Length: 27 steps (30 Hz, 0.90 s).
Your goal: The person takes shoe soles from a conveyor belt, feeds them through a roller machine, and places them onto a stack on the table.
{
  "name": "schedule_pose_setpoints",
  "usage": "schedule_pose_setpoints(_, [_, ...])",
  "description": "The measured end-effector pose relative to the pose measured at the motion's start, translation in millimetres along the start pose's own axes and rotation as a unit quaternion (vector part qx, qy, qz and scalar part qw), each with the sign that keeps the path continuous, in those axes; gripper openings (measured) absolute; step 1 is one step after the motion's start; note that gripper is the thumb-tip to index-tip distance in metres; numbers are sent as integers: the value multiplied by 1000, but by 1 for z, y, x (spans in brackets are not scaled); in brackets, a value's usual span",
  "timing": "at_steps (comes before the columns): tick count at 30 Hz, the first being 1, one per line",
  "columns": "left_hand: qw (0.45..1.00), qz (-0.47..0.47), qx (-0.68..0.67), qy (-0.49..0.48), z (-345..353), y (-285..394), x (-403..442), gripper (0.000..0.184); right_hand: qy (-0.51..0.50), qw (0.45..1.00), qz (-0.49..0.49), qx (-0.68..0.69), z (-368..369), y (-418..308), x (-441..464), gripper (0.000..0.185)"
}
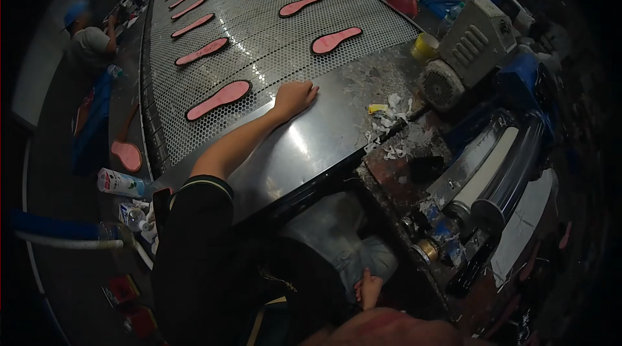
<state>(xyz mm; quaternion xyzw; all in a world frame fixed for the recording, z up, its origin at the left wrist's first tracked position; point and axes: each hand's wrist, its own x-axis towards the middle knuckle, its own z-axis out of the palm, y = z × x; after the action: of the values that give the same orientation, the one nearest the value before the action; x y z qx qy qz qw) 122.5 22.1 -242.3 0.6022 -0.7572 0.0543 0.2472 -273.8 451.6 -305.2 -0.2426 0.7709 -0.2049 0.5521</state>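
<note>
My left hand (295,97) rests on the smooth metal plate (321,122) at the near end of a mesh conveyor (265,54). Its fingers are curled in, and nothing shows in them. The closest pink insole (220,100), edged in black, lies on the mesh left of this hand and apart from it. Another pink insole (335,40) lies farther off to the right. Low in the view, my right hand (369,289) is by my lap with its fingers curled. No object can be seen in it.
Several more insoles line the conveyor. A motor housing (476,35), a yellow cup (425,46) and a roller machine (499,184) stand right, near white scraps (392,113). At left are a loose insole (126,155), a white package (121,183) and another person (91,41).
</note>
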Motion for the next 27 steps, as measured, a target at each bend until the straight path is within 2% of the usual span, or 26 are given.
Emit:
schedule_pose_setpoints(6, [1000,9,-1,-15,-2,-1,1,51,-7,1000,0,6,-1,7,4,69])
schedule_pose_setpoints(27, [999,-9,6,-31,-3,1,-1,49,-15,1000,-4,11,-1,4,2,69])
